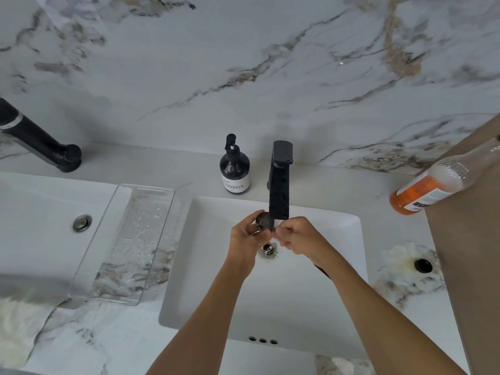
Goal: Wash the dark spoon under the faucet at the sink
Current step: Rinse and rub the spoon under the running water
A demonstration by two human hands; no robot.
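A: How will the dark spoon handle?

B: I judge it light and stiff, but slippery when wet. Better hold it at the handle.

A: Where is it now?

B: Under the black faucet, above the sink drain. The left hand curls its fingers around the bowl; the right hand pinches the handle beside it.

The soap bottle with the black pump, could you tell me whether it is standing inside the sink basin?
No, the soap bottle stands upright on the counter behind the sink, left of the faucet.
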